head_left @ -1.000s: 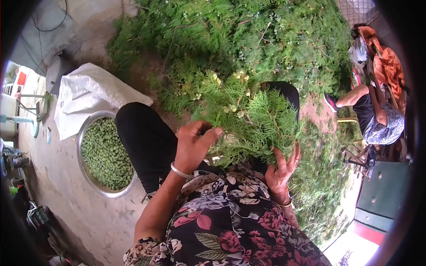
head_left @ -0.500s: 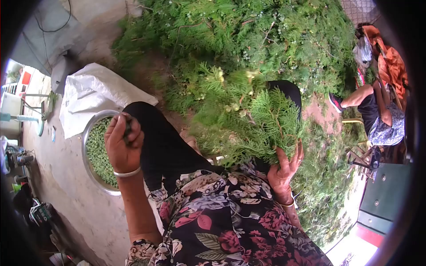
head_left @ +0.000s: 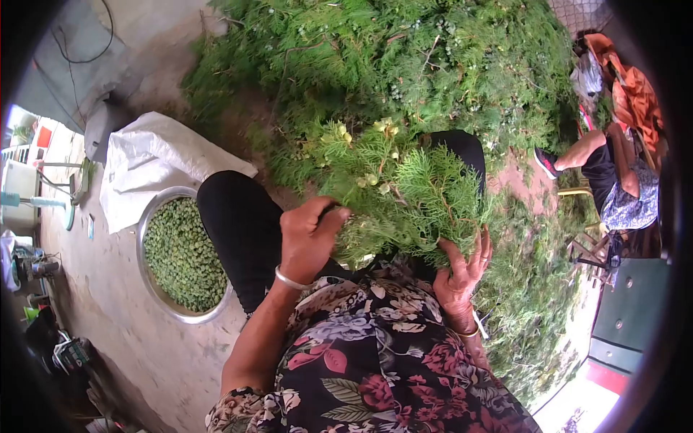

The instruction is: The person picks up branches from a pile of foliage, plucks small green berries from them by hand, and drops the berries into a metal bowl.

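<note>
My right hand [head_left: 462, 278] grips a leafy evergreen branch [head_left: 440, 195] at its base, thumb on one side and fingers on the other. The branch lies across my lap, with pale yellow-green cones [head_left: 367, 180] among its flat, scaly sprays. At the branch's left edge my left hand [head_left: 309, 238], a white bangle on its wrist, is closed with the fingers curled in. Whatever sits between those fingers is hidden. Beside my left knee stands a round metal basin [head_left: 141, 242] holding many small green cones [head_left: 184, 252].
A large heap of cut evergreen branches [head_left: 404, 58] lies ahead, with more loose greenery [head_left: 534, 310] on the right. A white sack [head_left: 159, 155] lies behind the basin. Another person [head_left: 628, 195] sits at the far right. Assorted items [head_left: 68, 353] line the left edge.
My left hand has moved right, from above the basin to the branch's left edge. The basin's cones now show fully. My right hand stays on the branch.
</note>
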`<state>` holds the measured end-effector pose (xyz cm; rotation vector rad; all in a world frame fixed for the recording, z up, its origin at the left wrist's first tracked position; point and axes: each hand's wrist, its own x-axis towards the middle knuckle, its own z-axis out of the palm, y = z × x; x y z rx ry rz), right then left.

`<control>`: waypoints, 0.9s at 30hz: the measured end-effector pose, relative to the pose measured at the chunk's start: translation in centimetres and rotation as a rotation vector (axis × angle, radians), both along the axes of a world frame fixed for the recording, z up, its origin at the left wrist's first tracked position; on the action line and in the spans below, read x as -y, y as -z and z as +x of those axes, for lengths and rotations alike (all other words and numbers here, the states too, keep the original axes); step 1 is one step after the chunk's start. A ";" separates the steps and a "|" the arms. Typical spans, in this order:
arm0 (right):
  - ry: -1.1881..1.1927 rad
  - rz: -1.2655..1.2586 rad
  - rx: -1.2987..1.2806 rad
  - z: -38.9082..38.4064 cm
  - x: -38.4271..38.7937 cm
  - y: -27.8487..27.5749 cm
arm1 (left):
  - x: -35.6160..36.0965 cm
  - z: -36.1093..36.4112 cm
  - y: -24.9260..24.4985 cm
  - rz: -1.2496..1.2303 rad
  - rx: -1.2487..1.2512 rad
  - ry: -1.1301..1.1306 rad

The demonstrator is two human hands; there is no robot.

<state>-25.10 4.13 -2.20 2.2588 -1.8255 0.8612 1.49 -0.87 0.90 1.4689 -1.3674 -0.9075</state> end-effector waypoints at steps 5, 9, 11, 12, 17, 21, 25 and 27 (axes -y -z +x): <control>-0.020 0.024 -0.015 0.1 0.1 -0.3 | -1.0 0.2 -1.2 0.093 -0.358 -0.083; -0.044 0.033 -0.011 0.3 0.3 -0.6 | -1.4 0.3 -1.9 0.256 -0.807 -0.115; -0.050 0.042 -0.005 0.4 0.4 -0.6 | -1.7 0.7 -2.1 0.288 -0.915 -0.117; -0.058 0.051 -0.004 0.5 0.4 -0.6 | -1.8 0.8 -2.4 0.319 -0.958 -0.119; -0.085 0.052 0.018 0.5 0.6 -0.7 | -2.2 1.1 -2.3 0.417 -1.080 -0.156; -0.106 0.053 0.008 0.2 0.8 -0.6 | -2.2 2.4 -1.1 0.357 -1.272 -0.098; -0.062 0.062 0.100 -0.6 0.4 0.0 | -2.3 10.4 -2.9 0.030 -1.572 -0.127; -0.054 0.037 0.104 -0.7 0.4 0.3 | -3.3 15.1 -3.0 -0.107 -1.207 -0.372</control>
